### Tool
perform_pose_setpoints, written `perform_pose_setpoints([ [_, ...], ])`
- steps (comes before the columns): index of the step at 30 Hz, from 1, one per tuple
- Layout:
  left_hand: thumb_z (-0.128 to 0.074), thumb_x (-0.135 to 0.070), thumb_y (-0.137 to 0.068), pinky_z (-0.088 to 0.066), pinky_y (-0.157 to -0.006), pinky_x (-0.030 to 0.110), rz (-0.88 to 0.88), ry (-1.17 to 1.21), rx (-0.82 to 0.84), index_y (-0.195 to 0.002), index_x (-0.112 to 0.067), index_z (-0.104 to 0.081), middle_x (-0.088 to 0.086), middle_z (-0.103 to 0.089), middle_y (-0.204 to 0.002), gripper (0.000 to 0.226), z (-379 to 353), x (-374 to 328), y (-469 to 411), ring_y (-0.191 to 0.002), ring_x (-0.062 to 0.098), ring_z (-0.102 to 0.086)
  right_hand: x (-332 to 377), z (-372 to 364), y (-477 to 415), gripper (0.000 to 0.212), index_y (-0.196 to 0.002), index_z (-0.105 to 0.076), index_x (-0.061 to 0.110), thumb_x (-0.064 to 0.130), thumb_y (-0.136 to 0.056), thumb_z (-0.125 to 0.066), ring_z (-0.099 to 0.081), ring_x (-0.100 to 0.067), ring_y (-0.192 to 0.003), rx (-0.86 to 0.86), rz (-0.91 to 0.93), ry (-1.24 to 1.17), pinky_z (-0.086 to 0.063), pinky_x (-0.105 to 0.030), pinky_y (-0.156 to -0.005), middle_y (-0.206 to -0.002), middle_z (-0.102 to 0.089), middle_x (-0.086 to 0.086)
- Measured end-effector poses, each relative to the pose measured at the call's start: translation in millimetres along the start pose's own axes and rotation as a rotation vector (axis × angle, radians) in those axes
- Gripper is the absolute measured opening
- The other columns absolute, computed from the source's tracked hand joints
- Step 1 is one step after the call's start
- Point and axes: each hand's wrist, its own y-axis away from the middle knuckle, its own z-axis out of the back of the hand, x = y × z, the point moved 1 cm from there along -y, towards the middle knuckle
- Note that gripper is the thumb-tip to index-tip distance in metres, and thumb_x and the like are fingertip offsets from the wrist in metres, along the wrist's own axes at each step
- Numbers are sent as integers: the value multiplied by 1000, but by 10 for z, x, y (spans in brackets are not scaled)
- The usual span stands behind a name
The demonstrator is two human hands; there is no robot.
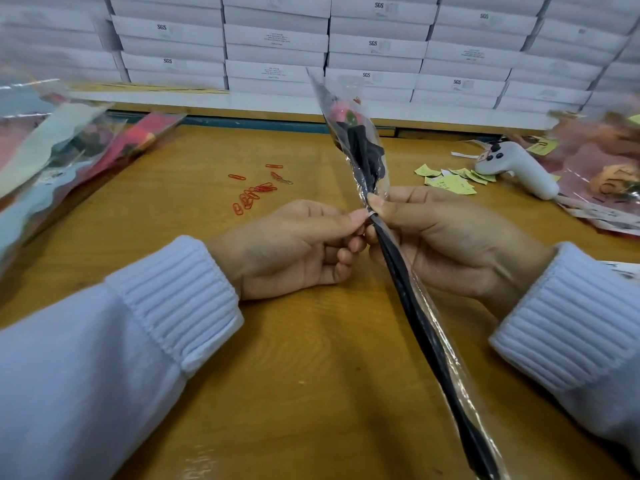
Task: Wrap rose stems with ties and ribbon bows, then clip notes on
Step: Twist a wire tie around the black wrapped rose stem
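Stacked white boxes (377, 46) printed "SGS" behind a wooden tabletop (311, 348).
Held above it, tilted up and away, a wrapped rose (362, 150) in clear film: right hand (446, 237), grip clamped round the stem; left hand (294, 247), grip pinching the white tie (370, 213) there. Red paper clips (252, 195) left, yellow notes (450, 181) right, writing unreadable.

bare table (311, 341) near, paperclips (254, 194) beyond
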Motion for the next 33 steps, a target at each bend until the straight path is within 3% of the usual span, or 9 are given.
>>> perform_pose_setpoints([
  [5,-60,-19,-77,-49,-61,17,-37,-32,-34,-74,-9,-69,1,-59,-69,13,6,12,1,-61,6,-53,-13,32,-8,9,-73,-62,3,11,-75,-59,-63,-10,-49,-22,-6,41,-52,-20,-48,-56,-64,-6],
  [8,-61,-16,-74,-51,-65,17,-164,-130,-118,-77,-6,-65,1,-64,-69,10,-18,30,-5,-65,7,-58,-32,54,-23,9,-77,-62,2,10,-74,-60,-62,-10,-50,-67,-26,36,-51,-19,-48,-58,-63,-7],
  [16,-55,-13,-92,-46,-73,15,-540,-988,-400,-85,-13,-61,-10,-60,-79,10,-107,-38,51,-78,4,-58,-35,49,-27,6,-80,-58,4,4,-85,-54,-58,-7,-47,-110,-86,-74,-49,-17,-44,-56,-60,-4],
  [21,-50,-1,-89,-45,-66,31,-935,-1731,-445,-83,-1,-60,12,-60,-81,12,-172,-114,84,-75,23,-54,-8,52,-24,5,-73,-61,6,6,-72,-56,-58,-7,-51,-62,-220,-184,-50,-18,-47,-67,-56,-4],
  [24,-53,0,-88,-41,-66,28,-1066,-1956,-445,-82,1,-64,15,-63,-80,12,-173,-126,81,-73,28,-57,5,61,-13,6,-71,-60,6,7,-72,-55,-58,-7,-50,-60,-241,-216,-50,-18,-46,-67,-55,-3],
  [26,-56,-7,-88,-34,-68,22,-972,-1878,-472,-86,-2,-64,11,-63,-83,10,-175,-105,82,-76,24,-56,-1,65,-15,7,-78,-58,8,8,-72,-55,-57,-6,-50,-98,-178,-156,-50,-17,-46,-66,-56,-3],
  [28,-53,-22,-90,-34,-66,16,-811,-1656,-517,-92,-9,-61,2,-59,-84,15,-172,-66,74,-76,12,-52,2,72,-19,5,-79,-57,7,9,-74,-56,-57,-6,-49,-139,-97,-65,-48,-16,-48,-60,-59,-3],
  [30,-52,-36,-89,-38,-58,15,-621,-1273,-600,-89,-17,-55,-7,-52,-76,20,-137,-22,41,-65,2,-47,8,88,-29,6,-79,-58,7,12,-74,-58,-59,-5,-49,-164,-23,9,-45,-15,-51,-56,-61,-1],
  [33,-42,-42,-96,-43,-51,26,-210,-596,-594,-72,-14,-53,-4,-50,-56,39,-96,-6,-20,-50,10,-47,15,91,-32,5,-82,-58,7,12,-81,-57,-60,-6,-50,-148,27,77,-46,-15,-52,-55,-60,0],
])
